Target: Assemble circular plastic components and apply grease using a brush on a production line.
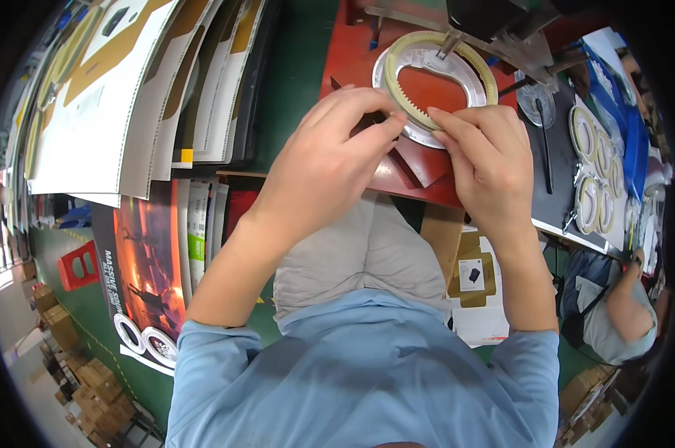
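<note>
A cream ring with teeth along its inner edge (pixel 489 75) lies tilted over a silver metal ring plate (pixel 379 75) on a red work surface. At its near edge, my right hand (pixel 494 160) pinches the toothed ring between thumb and forefinger. My left hand (pixel 330 160) is beside the ring's near left edge, with thumb and fingertips brought together. Whatever those left fingertips hold, if anything, is too small to make out. A clear plastic and metal fixture (pixel 494 48) reaches over the far part of the ring.
Tall stacks of printed card sheets (pixel 128 97) stand at the left. On a dark table to the right lie several ring-shaped parts (pixel 585 134) and a thin black rod (pixel 545 149). Another person's arm (pixel 630 302) shows at the far right. Cardboard boxes (pixel 95 388) stand at lower left.
</note>
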Action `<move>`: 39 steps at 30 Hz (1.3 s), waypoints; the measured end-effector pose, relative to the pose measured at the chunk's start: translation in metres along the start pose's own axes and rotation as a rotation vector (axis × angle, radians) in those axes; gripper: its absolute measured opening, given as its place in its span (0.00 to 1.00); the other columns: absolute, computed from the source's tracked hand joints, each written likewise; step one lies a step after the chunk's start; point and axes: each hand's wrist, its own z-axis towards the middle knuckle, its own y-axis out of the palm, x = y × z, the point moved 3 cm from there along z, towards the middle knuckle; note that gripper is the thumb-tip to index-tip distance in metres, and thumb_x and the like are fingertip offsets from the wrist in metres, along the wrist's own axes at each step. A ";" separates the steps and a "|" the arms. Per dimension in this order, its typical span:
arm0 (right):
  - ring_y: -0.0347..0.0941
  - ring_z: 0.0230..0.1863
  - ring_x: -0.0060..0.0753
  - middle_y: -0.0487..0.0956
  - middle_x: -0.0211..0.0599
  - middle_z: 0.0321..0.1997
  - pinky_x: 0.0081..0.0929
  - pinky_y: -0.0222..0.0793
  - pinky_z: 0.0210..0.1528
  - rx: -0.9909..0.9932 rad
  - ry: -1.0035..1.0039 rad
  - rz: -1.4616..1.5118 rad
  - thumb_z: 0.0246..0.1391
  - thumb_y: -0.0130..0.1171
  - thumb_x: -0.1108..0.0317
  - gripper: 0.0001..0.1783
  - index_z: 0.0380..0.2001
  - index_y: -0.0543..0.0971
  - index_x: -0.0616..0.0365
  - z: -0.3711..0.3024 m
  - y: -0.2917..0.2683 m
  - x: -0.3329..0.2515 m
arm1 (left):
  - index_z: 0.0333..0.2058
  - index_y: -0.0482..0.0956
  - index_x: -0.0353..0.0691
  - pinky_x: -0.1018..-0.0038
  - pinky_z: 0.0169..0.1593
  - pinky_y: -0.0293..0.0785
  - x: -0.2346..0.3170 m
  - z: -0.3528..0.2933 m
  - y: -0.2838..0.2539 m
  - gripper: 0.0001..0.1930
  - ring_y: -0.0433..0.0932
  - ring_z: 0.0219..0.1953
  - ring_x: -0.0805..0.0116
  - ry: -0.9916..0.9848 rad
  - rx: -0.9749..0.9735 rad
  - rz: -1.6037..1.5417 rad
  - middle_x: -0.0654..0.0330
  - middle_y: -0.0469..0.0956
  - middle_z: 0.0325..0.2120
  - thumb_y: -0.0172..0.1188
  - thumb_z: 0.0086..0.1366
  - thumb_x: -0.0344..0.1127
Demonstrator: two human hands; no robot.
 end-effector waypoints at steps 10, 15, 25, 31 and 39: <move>0.74 0.36 0.38 0.79 0.32 0.33 0.34 0.69 0.38 0.054 0.048 -0.030 0.47 0.69 0.77 0.14 0.40 0.87 0.59 -0.003 0.011 -0.014 | 0.49 0.82 0.33 0.59 0.57 0.77 0.000 -0.013 0.005 0.17 0.80 0.54 0.47 -0.119 0.151 -0.025 0.48 0.81 0.50 0.67 0.60 0.24; 0.73 0.36 0.36 0.78 0.30 0.31 0.34 0.67 0.37 0.081 0.034 -0.045 0.46 0.69 0.75 0.13 0.38 0.87 0.58 -0.003 0.013 -0.014 | 0.43 0.83 0.34 0.64 0.48 0.78 -0.008 -0.003 0.009 0.11 0.83 0.42 0.51 -0.167 0.252 -0.048 0.52 0.84 0.40 0.68 0.61 0.26; 0.73 0.37 0.37 0.79 0.30 0.34 0.34 0.67 0.40 -0.062 0.098 -0.103 0.50 0.69 0.75 0.14 0.42 0.88 0.55 0.000 0.006 -0.020 | 0.45 0.86 0.36 0.76 0.41 0.78 -0.026 0.028 0.035 0.11 0.83 0.34 0.69 -0.364 0.340 -0.099 0.55 0.86 0.39 0.69 0.65 0.32; 0.74 0.42 0.33 0.78 0.28 0.38 0.32 0.65 0.42 -0.084 0.022 -0.126 0.46 0.64 0.73 0.18 0.43 0.87 0.54 -0.003 0.009 -0.013 | 0.41 0.87 0.38 0.73 0.34 0.77 -0.020 0.033 0.029 0.10 0.79 0.25 0.68 -0.447 0.409 -0.297 0.54 0.86 0.34 0.65 0.61 0.25; 0.75 0.57 0.46 0.82 0.39 0.55 0.41 0.68 0.56 0.047 0.152 -0.135 0.59 0.68 0.61 0.21 0.54 0.82 0.56 -0.003 0.006 0.009 | 0.37 0.88 0.38 0.72 0.33 0.78 -0.026 0.037 0.033 0.08 0.82 0.27 0.64 -0.331 0.481 -0.214 0.52 0.87 0.34 0.64 0.59 0.24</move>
